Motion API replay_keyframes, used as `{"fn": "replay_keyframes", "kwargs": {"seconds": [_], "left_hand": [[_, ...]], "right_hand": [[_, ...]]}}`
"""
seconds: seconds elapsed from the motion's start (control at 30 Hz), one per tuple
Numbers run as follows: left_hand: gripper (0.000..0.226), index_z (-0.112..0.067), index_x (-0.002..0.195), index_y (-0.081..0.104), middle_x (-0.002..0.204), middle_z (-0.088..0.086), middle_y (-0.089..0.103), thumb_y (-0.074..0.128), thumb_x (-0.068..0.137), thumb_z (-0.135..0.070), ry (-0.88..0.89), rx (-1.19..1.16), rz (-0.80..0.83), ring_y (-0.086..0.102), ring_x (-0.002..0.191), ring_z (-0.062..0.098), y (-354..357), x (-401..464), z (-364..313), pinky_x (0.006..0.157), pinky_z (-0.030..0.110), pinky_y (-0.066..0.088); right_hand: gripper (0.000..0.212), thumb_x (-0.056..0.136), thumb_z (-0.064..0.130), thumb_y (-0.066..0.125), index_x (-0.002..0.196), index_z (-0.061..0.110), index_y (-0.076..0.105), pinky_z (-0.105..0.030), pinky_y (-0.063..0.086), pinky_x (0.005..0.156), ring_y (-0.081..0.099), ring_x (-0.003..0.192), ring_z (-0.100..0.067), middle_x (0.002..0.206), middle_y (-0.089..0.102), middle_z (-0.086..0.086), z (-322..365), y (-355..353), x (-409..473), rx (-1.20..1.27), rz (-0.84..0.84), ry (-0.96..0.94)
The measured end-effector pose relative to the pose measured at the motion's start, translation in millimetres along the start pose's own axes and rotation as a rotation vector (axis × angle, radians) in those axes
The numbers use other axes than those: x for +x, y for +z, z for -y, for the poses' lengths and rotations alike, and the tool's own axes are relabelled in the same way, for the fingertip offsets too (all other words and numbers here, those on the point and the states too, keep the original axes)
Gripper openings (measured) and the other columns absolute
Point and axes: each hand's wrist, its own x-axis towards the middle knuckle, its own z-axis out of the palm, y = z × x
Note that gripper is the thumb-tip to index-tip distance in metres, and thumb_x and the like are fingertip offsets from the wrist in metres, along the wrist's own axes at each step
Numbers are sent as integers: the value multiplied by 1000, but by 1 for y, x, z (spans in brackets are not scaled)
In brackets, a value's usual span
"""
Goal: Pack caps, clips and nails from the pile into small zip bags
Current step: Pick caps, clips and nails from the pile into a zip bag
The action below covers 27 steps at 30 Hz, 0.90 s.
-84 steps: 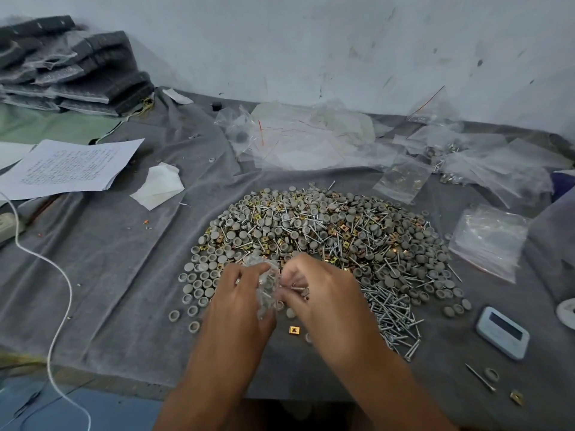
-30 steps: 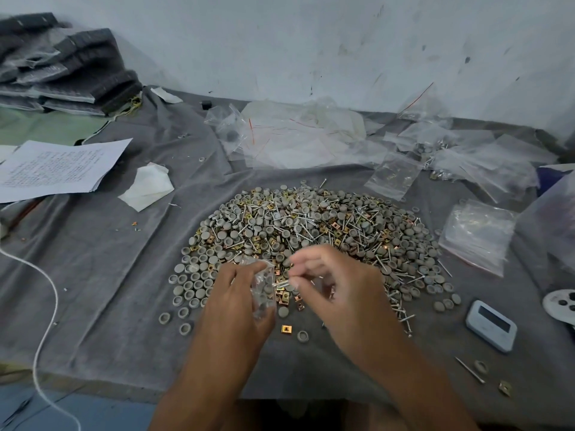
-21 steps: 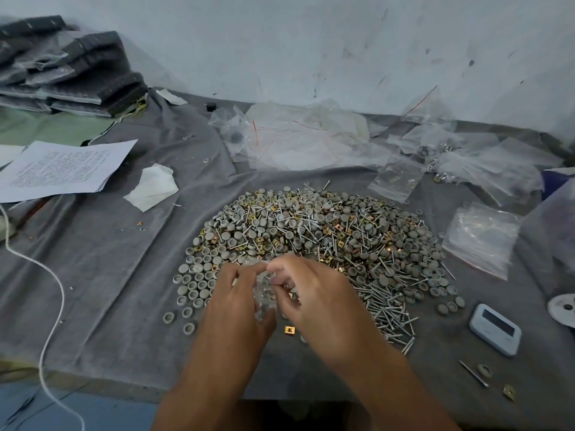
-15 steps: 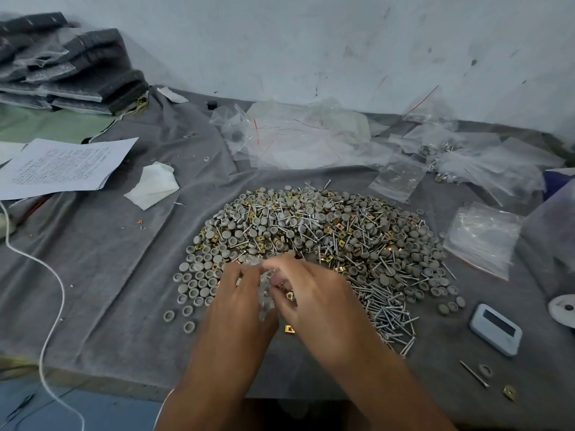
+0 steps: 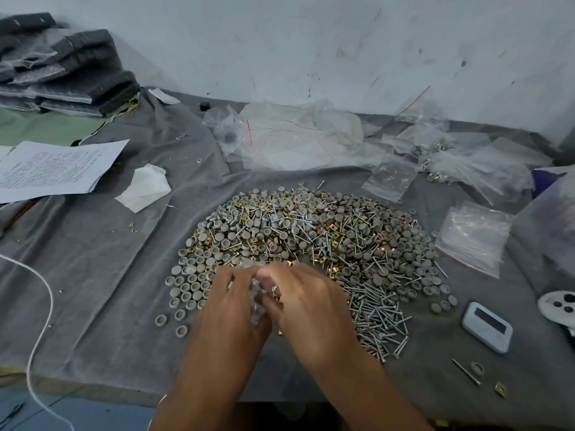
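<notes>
The left hand (image 5: 231, 301) pinches a small clear zip bag (image 5: 255, 301) by its upper edge, and the right hand (image 5: 306, 301) has its fingers curled at the mouth of the same bag, gripping the plastic and, I think, some small pieces; what exactly is between the fingers is hidden. A second ago the right hand was lifted a little apart from the bag with pieces in the fingertips; now it is closed in against the left hand, so I judge one more portion is going in and this bag is not yet sealed. Both hands are at the near edge of the pile (image 5: 311, 237) of grey caps, brass clips and nails, which is still large. To the right lies a stack of empty zip bags (image 5: 473, 237) on the grey cloth (image 5: 93, 275), so much work remains
</notes>
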Motion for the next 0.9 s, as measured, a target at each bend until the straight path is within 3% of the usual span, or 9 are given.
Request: {"fn": "replay_keyframes", "kwargs": {"seconds": [0.1,0.2,0.3,0.4,0.57,0.7,0.9], "left_hand": [[61,-27,120,60,108,-14,44,83,67,-7,0,-4,15,52,81,0,-1,0,2,66,17,41],[59,-27,123,59,106,-13,44,82,70,-11,1,23,9,53,73,7,-1,0,3,65,17,38],[58,-26,124,59,104,-12,43,81,72,-11,-3,37,9,51,72,5,-1,0,2,65,11,34],[57,-28,125,58,104,-13,41,80,74,-13,-17,44,22,53,73,7,-1,-1,1,63,19,42],[59,-30,127,56,103,-16,39,80,75,-14,-23,42,30,52,73,0,1,-1,0,59,9,36],[59,-32,126,55,103,-20,37,80,76,-16,-40,30,30,53,75,-4,-1,-1,1,58,8,36],[58,-30,125,56,103,-18,38,80,75,-14,-34,13,31,52,83,-9,-2,-1,2,61,6,35]], "right_hand": [[41,71,21,87,105,27,67,-26,58,67,68,83,-10,93,73,11,-2,1,-8,75,-12,9],[25,85,26,72,108,33,64,-12,48,72,60,85,3,97,68,19,-24,-6,-22,134,-42,101],[19,92,30,67,109,37,65,-20,46,76,57,96,0,105,65,21,-77,-22,-34,-24,73,375],[20,93,34,67,113,37,67,-26,43,78,53,106,-8,114,64,14,-121,-33,-40,-238,235,511],[25,92,43,67,116,37,65,-29,45,79,50,111,-10,116,62,15,-139,-31,-39,-354,356,488],[14,90,40,69,104,39,66,-23,37,66,44,93,-2,106,65,18,-135,-29,-39,-374,338,405],[16,98,36,59,110,32,68,-25,47,75,54,101,-10,109,64,13,-136,-28,-39,-340,318,348]]}}
